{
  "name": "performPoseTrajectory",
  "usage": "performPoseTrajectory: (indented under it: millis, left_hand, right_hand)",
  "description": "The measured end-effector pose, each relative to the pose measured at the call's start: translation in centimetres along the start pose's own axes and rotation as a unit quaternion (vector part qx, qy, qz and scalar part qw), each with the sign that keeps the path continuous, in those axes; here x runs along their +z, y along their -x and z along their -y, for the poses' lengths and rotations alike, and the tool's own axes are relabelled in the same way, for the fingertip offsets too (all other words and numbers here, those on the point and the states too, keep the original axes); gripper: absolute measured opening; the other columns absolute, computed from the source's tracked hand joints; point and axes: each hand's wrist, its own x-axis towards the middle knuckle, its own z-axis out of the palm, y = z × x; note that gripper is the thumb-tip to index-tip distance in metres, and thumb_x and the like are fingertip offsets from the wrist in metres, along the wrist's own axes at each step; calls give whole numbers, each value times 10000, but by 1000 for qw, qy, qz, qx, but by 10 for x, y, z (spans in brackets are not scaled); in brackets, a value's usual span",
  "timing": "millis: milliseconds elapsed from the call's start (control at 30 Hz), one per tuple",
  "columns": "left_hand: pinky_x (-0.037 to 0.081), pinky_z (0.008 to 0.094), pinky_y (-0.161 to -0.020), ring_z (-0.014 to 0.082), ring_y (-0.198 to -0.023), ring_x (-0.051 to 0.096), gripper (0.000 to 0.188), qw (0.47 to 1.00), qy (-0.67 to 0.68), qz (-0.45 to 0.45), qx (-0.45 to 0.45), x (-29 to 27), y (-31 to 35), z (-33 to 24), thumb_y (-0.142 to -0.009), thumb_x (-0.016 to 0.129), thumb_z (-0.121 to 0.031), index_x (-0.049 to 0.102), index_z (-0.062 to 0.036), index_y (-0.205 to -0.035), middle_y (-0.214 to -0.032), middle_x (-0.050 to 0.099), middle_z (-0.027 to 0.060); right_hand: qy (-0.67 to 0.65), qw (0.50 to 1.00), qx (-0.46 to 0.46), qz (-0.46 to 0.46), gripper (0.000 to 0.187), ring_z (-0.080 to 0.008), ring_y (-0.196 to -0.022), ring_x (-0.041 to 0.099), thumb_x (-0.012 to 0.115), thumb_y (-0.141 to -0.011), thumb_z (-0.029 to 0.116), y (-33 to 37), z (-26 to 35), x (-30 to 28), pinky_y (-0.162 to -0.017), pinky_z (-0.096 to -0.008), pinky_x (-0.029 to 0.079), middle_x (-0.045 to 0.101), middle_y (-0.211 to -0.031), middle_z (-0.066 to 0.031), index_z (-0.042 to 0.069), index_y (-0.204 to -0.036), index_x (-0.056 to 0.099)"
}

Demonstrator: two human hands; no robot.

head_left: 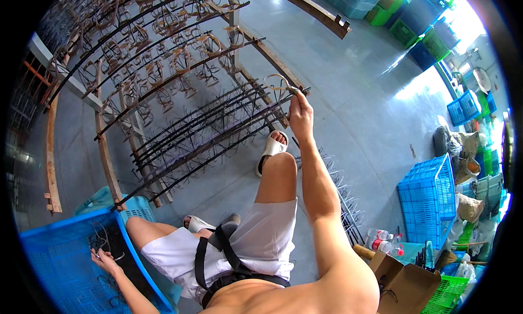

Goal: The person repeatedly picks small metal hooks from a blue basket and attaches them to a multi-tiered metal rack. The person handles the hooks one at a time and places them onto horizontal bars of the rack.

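Note:
My right hand (300, 111) is stretched forward and pinches a tan, loop-shaped frame piece (279, 82) at the near end of a dark pronged bar (218, 130) on the rack. My left hand (105, 260) reaches down into a blue plastic crate (60, 259) at my lower left, its fingers on a thin dark wire piece (101, 239) among several similar ones. I sit with white shorts and white sandals; my right knee is raised under the arm.
A sloping wooden rack (106, 161) of dark bars carries many tan loops (180, 58) further back. Spare pronged bars (343, 199) lie on the grey floor. Blue crate (430, 197), cardboard box (403, 284), bottles (381, 240), and stacked crates (419, 19) stand right.

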Motion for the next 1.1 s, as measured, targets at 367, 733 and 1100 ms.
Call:
performPoseTrajectory:
  millis: [367,733,1100]
  left_hand:
    - [318,181,-514,75,-588,420,442,948,159,219,164,12,135,-157,-838,476,-115,386,24,-1247,-798,464,25]
    - [338,224,-532,102,-595,414,488,817,271,464,210,108,195,-202,-787,535,-97,353,17,-1225,-759,419,44]
    - [381,251,-539,137,-612,475,234,540,478,514,-464,154,250,-197,-929,453,-214,541,-93,-1110,-775,487,23]
  right_hand:
    - [356,929,-58,-87,225,-304,-908,472,506,-908,166,3,34,12,-827,-410,369,520,-915,-155,16,-1075,527]
    - [-423,691,281,514,649,-217,-1038,511,329,-940,513,211,127,92,-879,-342,410,477,-1154,-124,-13,-1321,338]
    - [-257,873,92,404,382,-203,-1025,517,457,-935,82,219,116,89,-927,-296,378,537,-1100,-143,-22,-1291,365]
